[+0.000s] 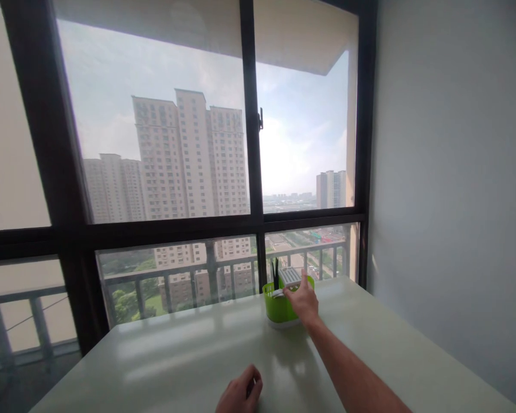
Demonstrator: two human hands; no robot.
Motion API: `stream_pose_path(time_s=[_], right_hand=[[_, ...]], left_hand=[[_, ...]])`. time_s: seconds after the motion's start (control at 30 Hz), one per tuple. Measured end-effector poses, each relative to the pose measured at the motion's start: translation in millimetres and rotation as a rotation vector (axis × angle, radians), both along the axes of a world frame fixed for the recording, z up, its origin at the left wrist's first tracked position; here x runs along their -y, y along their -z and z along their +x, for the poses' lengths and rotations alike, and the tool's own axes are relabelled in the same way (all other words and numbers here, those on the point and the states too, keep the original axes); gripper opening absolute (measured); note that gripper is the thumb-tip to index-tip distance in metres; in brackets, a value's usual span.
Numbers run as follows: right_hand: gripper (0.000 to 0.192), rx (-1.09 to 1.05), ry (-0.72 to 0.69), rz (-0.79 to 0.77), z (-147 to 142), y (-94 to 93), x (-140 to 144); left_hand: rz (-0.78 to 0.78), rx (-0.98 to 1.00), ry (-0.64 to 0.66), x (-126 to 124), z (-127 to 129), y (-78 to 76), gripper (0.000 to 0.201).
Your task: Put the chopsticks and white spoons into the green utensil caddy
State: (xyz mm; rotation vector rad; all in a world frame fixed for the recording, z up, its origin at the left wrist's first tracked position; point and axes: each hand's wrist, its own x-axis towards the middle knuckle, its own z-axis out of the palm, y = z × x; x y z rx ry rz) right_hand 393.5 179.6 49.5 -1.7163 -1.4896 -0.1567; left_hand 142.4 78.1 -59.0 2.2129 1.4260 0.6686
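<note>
A lime-green holder (277,307) with a white base stands at the far side of the pale table (189,355), by the window. Dark slim items (276,274) and a white slotted insert (289,276) stick up from it. My right hand (303,299) reaches out to the holder; its fingers rest on the rim and touch a white piece there. Whether it grips that piece I cannot tell. My left hand (239,393) lies on the table near me, its fingers curled in; something dark may sit inside the fist.
A large dark-framed window (253,172) rises right behind the table's far edge, with a balcony railing and tall buildings outside. A plain grey wall (451,172) runs along the table's right side.
</note>
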Motion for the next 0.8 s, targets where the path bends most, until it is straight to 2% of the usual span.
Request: stream_pose_path(time_s=[0.13, 0.23, 0.4, 0.6, 0.7, 0.8], right_hand=[[0.081, -0.084, 0.101, 0.053, 2.6, -2.6, -9.3], [0.079, -0.12, 0.132, 0.093, 21.1, -1.7, -15.4], [0.084, -0.201, 0.177, 0.09, 87.5, -10.1, -19.7], [0.095, -0.256, 0.283, -0.015, 170.3, -26.1, -18.6], [0.097, -0.276, 0.304, -0.058, 195.6, -22.3, -18.2], [0.091, -0.282, 0.285, -0.064, 210.3, -16.2, -19.9]], left_hand=[[-0.007, 0.005, 0.015, -0.5, -2.6, 0.9, 0.018], [0.0, 0.003, 0.012, -1.4, -3.6, 3.5, 0.02], [-0.013, -0.002, 0.007, -3.3, -3.1, 7.1, 0.019], [-0.018, 0.003, 0.007, -2.6, -2.3, 6.7, 0.019], [-0.02, 0.006, -0.002, -0.4, -1.2, 4.1, 0.02], [-0.031, 0.002, -0.016, 1.8, -0.5, 1.1, 0.021]])
